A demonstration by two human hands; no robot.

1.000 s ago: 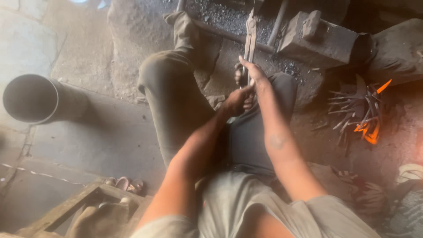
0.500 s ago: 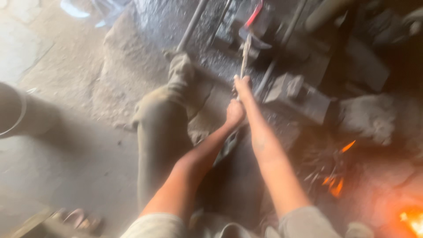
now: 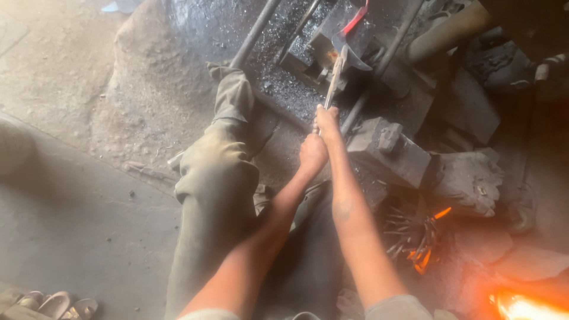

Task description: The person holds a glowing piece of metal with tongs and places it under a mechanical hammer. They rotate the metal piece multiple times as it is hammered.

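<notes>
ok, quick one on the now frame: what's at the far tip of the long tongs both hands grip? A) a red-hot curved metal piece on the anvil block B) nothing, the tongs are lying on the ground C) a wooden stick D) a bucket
A: the tongs, gripped by the right hand and left hand, reach to a glowing red curved piece on the dark anvil block.

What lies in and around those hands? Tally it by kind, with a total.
Hands: 2, left hand and right hand
Tongs: 1
Red-hot strip: 1
Steel block: 1
Sandals: 2
Total: 7
</notes>
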